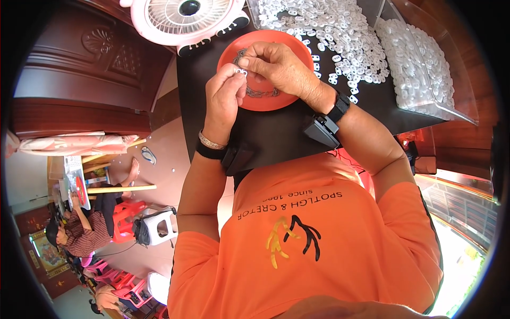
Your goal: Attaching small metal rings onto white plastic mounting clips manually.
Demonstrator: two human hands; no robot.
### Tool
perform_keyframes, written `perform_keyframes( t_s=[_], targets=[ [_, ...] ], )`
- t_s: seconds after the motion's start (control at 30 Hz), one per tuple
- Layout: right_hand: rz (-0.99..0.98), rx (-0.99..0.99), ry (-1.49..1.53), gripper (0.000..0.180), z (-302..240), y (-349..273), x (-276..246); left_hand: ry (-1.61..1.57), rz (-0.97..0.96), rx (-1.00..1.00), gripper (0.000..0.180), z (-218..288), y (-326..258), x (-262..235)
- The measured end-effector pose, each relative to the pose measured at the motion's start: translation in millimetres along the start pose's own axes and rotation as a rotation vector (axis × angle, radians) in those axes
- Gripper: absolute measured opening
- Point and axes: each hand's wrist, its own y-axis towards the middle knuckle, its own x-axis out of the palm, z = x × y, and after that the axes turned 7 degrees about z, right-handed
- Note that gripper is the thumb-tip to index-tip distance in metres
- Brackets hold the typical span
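Head view: hands (pixel 249 72) pinching white ring (pixel 240 71)

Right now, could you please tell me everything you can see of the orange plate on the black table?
The orange plate is round, shallow and looks like plastic, with a raised rim. It lies flat on the black table, just below the pink fan and left of the heap of small white pieces. Thin dark wiry bits lie in a ring inside it. Both hands hover over it, the left hand and right hand pinching a small white piece between their fingers, hiding much of the plate's middle.
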Motion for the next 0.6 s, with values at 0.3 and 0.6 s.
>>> perform_keyframes(
  t_s=[0.3,0.6],
  targets=[
    [-0.002,0.022,-0.003,0.022,2,-1,1,0.02,-0.006,-0.002,0.019,-2,0,1],
    [0.033,-0.054,-0.013,0.023,3,0,2,0.035,-0.017,-0.007,0.02,-2,0,1]
  ],
)
